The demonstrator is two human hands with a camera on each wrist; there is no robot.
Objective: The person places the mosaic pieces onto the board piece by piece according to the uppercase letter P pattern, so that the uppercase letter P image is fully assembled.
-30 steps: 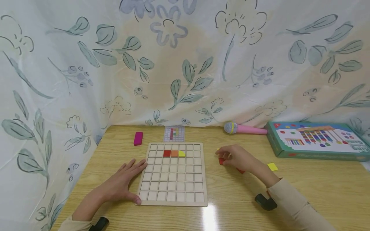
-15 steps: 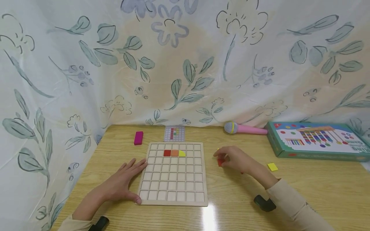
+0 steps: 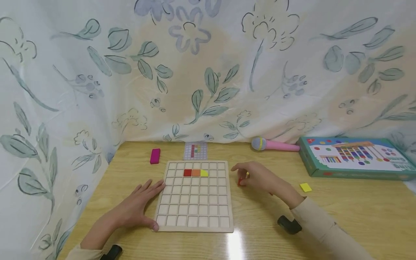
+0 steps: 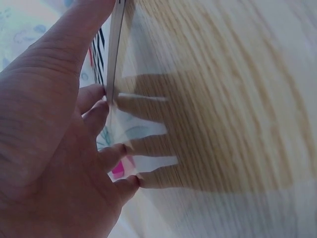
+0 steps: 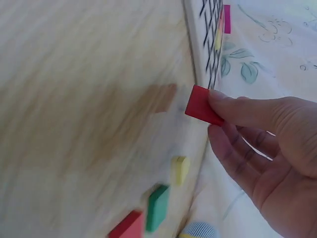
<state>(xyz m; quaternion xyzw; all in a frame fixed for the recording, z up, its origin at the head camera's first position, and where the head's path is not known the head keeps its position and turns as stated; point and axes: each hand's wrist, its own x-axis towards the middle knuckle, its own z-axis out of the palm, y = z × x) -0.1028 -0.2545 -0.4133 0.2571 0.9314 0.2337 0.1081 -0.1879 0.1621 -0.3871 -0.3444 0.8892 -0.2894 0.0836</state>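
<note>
My right hand pinches a red square tile between thumb and fingertips, just right of the wooden grid board. In the right wrist view the tile shows above the table, near the board's edge. My left hand lies along the board's left side with fingers spread, fingertips at the edge and thumb at the near left corner. A dark red tile, an orange tile and a yellow tile with a rounded corner sit side by side in the board's second row from the back.
Behind the board lies a pattern card, with a magenta block to its left. A pink toy microphone and a green box stand back right. A yellow tile and a green tile lie on the table.
My right hand has moved left towards the board with the red tile between its fingers. My left hand has stayed at the board's edge.
</note>
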